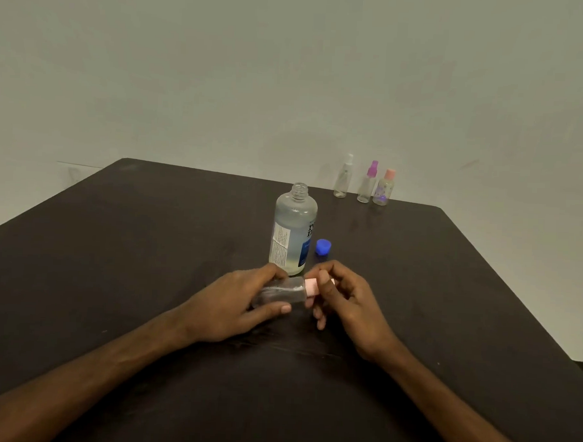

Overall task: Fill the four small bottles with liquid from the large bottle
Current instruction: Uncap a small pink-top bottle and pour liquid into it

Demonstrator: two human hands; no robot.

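Head view, large bottle part-full, left hand gripping small bottle

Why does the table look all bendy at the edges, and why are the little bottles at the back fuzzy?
Head view: the wide-angle lens bows the edges of the table; the three far bottles look soft; the light is dim and even, with faint reflections beneath them; the held bottle blurs slightly between left hand and right hand.
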